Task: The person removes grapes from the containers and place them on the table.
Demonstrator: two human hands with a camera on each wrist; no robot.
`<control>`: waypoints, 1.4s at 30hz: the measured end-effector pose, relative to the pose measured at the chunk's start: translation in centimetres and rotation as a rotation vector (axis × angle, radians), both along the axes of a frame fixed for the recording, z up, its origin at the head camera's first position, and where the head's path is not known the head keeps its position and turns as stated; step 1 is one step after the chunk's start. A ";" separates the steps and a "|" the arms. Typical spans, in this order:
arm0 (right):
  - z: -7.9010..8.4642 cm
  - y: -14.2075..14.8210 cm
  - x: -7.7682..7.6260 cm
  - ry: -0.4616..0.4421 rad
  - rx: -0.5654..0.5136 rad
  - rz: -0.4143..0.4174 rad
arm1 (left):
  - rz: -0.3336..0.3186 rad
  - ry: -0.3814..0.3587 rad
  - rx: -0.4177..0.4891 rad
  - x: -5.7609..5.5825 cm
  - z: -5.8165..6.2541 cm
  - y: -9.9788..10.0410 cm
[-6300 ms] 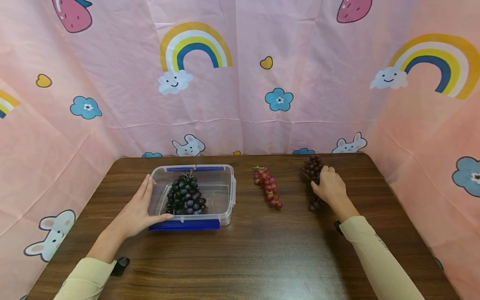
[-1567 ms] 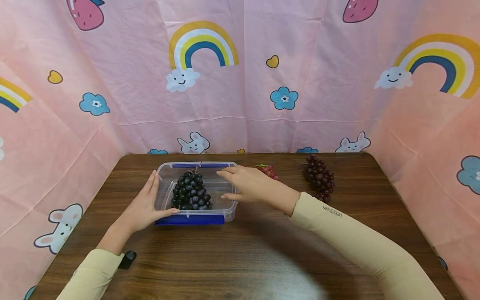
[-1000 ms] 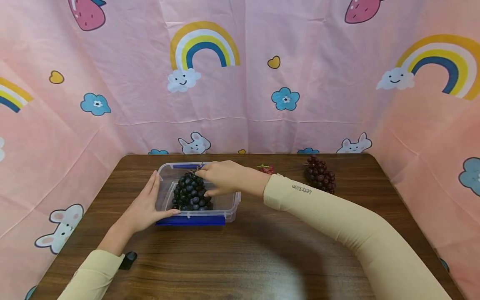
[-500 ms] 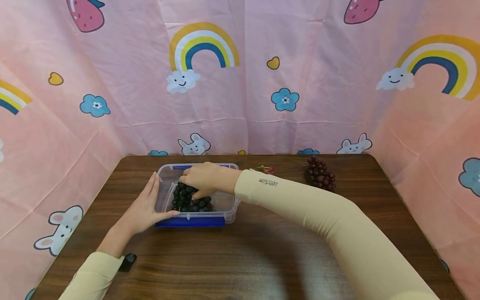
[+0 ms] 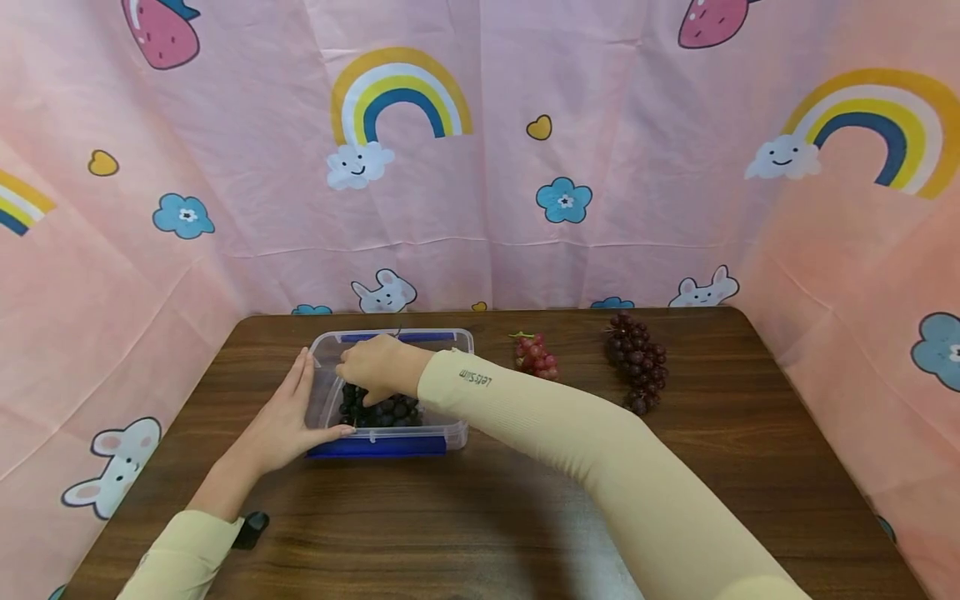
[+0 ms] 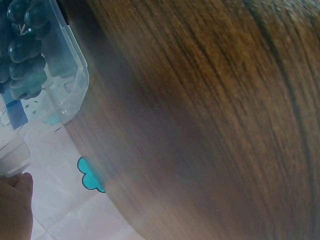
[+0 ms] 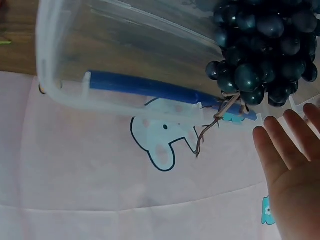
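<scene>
A clear plastic box (image 5: pixel 459 442) with blue side clips stands open on the left half of the table. Inside lies a bunch of black grapes (image 5: pixel 392 410), its stem toward the back rim. My left hand (image 5: pixel 276 429) rests against the box's left side, fingers straight along the wall and thumb across the front rim. My right hand (image 5: pixel 378 367) is over the box, covering the upper part of the bunch in the head view. In the right wrist view its fingers (image 7: pixel 295 142) are extended beside the black grapes (image 7: pixel 265 55), with nothing gripped.
A small bunch of red grapes (image 5: pixel 536 357) lies right of the box, partly behind the right sleeve (image 5: pixel 540 412). Farther right is a bunch of dark red grapes (image 5: pixel 637 362). A pink printed cloth (image 5: pixel 495 183) hangs around the wooden table (image 5: pixel 360 525).
Earlier my right hand was at the dark red grapes; it let go of them and moved left into the box, over the black grapes. My left hand has stayed at the box.
</scene>
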State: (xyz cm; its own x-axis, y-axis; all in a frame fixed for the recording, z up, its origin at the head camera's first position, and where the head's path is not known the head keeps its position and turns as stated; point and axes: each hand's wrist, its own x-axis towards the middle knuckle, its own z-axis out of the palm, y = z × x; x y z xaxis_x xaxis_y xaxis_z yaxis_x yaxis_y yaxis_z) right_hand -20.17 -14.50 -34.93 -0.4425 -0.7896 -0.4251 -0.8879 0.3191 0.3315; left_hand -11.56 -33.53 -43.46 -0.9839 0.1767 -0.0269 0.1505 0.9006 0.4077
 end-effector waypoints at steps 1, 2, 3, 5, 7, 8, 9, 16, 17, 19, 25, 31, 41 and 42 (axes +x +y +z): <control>-0.2 -0.2 0.0 0.001 0.000 -0.009 | 0.001 0.001 0.000 0.0 0.0 0.0; -0.4 -0.4 0.0 0.003 -0.001 -0.013 | 0.000 0.004 0.000 0.0 0.0 0.0; -0.6 -0.6 0.0 0.006 0.000 -0.021 | 0.000 0.007 -0.002 0.0 -0.1 0.0; -1.0 -0.9 0.1 0.012 0.009 -0.035 | 0.001 0.013 -0.004 -0.1 -0.1 -0.1; -1.4 -1.2 0.1 0.018 0.017 -0.047 | 0.001 0.019 -0.008 -0.1 -0.2 -0.1; -1.6 -1.3 0.1 0.024 0.023 -0.051 | 0.001 0.021 -0.010 -0.1 -0.2 0.0; -1.7 -1.3 0.1 0.030 0.027 -0.055 | 0.001 0.023 -0.011 -0.1 -0.2 0.0; -2.8 -1.9 -0.1 0.055 0.035 -0.078 | 0.003 0.015 -0.010 0.1 -0.1 0.2; -2.9 -2.1 0.0 0.049 0.033 -0.083 | 0.004 0.013 -0.008 0.1 -0.1 0.2; -3.0 -2.4 0.0 0.036 0.024 -0.098 | 0.004 0.014 -0.006 0.2 -0.1 0.1; -3.1 -2.9 0.3 0.046 0.043 -0.122 | 0.001 0.020 0.003 0.0 -0.2 0.0; -3.3 -3.0 0.4 0.092 0.028 -0.123 | 0.002 0.020 -0.002 -0.1 -0.2 0.0; -3.6 -3.1 0.4 0.160 0.051 -0.084 | -0.003 0.020 0.002 0.0 -0.1 0.0; -3.7 -3.2 0.4 0.160 0.048 -0.076 | -0.003 0.021 0.000 0.0 -0.1 0.0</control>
State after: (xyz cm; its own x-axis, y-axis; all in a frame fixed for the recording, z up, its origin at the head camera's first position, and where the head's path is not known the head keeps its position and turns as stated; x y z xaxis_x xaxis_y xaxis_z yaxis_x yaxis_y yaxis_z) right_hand -19.79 -17.65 -38.61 -0.5654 -0.7316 -0.3809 -0.7964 0.3640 0.4829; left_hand -11.59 -33.51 -43.55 -0.9837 0.1796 -0.0065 0.1616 0.9000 0.4048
